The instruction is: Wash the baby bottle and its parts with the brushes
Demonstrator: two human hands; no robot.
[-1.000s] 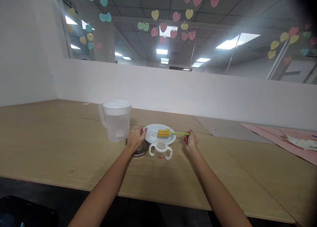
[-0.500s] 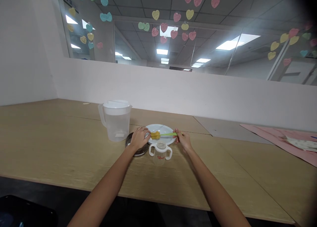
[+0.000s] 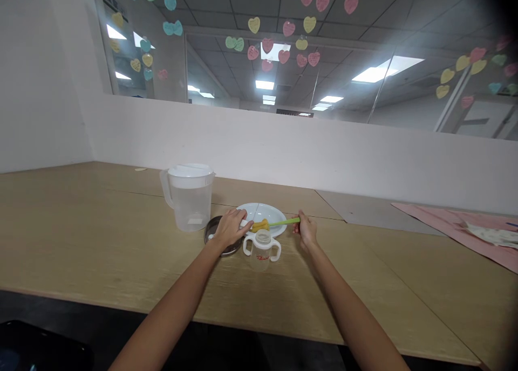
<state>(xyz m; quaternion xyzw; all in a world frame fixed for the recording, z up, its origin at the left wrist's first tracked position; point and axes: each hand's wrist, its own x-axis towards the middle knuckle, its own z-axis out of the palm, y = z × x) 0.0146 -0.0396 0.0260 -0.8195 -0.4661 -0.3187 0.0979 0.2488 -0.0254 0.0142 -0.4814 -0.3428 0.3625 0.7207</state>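
My right hand (image 3: 306,231) is closed round the green handle of a bottle brush (image 3: 283,221) with a yellow sponge head. The brush lies sideways above the near part of a white plate (image 3: 277,213). My left hand (image 3: 232,227) is closed on a small white piece (image 3: 244,223), mostly hidden by the fingers, against the brush's yellow head. Below that hand is a dark round metal dish (image 3: 211,228), partly covered by it. In front of the plate stands a clear baby bottle (image 3: 261,256) with two white handles and red lettering, its top uncovered.
A lidded clear plastic pitcher (image 3: 193,204) stands left of the plate. On the right, a pink cloth (image 3: 441,222) bears a pale patterned item (image 3: 491,235). The wooden table (image 3: 121,247) meets a white wall at the back, and its front edge runs before me.
My right hand has shifted slightly right with the brush, whose handle now tilts up to the right. My left hand has moved a little to the right and its thumb now reaches toward the sponge.
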